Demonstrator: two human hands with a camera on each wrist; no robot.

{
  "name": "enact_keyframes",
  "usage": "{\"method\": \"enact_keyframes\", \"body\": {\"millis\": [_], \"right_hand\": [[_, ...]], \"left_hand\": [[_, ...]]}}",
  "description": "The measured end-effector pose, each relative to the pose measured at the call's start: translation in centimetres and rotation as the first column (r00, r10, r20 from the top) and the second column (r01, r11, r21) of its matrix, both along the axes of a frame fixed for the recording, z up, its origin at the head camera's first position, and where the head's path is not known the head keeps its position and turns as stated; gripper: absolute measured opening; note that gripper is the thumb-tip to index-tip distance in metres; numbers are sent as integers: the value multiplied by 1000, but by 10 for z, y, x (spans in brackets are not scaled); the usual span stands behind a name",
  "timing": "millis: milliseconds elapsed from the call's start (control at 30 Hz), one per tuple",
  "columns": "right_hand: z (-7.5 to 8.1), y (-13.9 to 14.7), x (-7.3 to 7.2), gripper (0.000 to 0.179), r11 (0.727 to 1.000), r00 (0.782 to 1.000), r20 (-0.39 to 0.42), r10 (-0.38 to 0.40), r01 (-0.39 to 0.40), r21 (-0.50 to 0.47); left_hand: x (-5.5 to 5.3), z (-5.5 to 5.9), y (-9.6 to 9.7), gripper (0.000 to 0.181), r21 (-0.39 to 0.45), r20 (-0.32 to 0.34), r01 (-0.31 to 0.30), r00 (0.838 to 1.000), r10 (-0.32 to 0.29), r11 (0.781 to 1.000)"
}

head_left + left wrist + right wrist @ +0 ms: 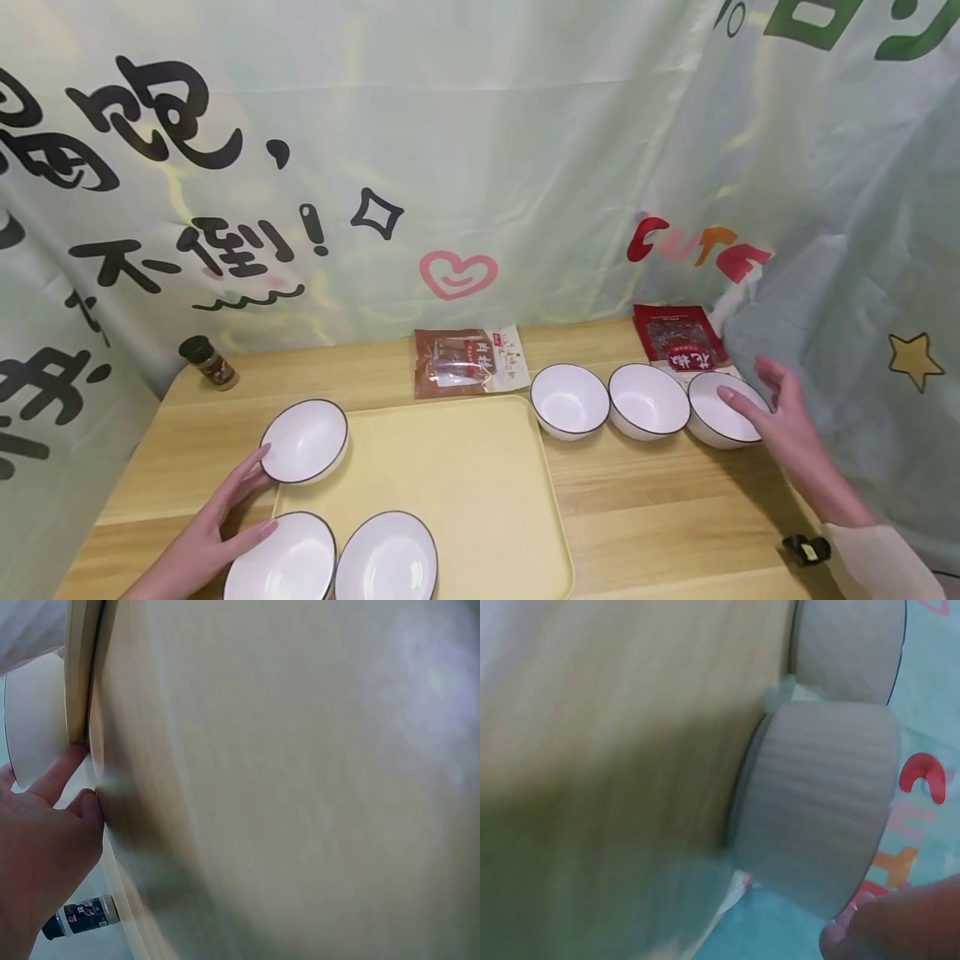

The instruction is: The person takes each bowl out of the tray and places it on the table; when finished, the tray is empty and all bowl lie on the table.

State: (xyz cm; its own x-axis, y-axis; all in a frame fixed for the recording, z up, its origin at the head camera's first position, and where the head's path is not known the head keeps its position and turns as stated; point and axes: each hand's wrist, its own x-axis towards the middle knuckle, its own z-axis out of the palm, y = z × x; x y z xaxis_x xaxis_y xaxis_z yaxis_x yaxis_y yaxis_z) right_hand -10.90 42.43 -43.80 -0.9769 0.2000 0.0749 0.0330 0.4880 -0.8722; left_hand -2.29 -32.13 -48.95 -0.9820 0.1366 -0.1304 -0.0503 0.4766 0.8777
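Three white bowls with dark rims are at the left: an upper bowl (305, 442), a lower-left bowl (288, 560) and a lower-middle bowl (387, 560) on the yellow tray (480, 483). My left hand (213, 521) is at their left side, its fingertips at the upper bowl's side and its thumb over the lower-left bowl's rim. At the right, a left bowl (570, 402), a middle bowl (649, 400) and a right bowl (723, 408) form a row on the table. My right hand (787, 433) reaches the right bowl with thumb and fingers spread, the thumb over its opening.
Behind the tray lies a brown food packet (468, 361). A red packet (682, 337) lies behind the right-hand bowls. A black-capped spice jar (208, 362) lies at the back left of the wooden table (637, 517). A printed cloth (480, 167) hangs behind.
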Motion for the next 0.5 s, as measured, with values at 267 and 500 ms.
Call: {"method": "enact_keyframes", "body": {"millis": [267,500], "right_hand": [[17,-24,-3,84,999,995,-94,37,-39,-16],[24,-56,-11,82,990,987,-115,110,-119,-78]], "left_hand": [[1,-3,-2,97,-35,-85,32,996,-35,999],[1,-2,-1,99,-13,-79,31,996,-32,999]]}}
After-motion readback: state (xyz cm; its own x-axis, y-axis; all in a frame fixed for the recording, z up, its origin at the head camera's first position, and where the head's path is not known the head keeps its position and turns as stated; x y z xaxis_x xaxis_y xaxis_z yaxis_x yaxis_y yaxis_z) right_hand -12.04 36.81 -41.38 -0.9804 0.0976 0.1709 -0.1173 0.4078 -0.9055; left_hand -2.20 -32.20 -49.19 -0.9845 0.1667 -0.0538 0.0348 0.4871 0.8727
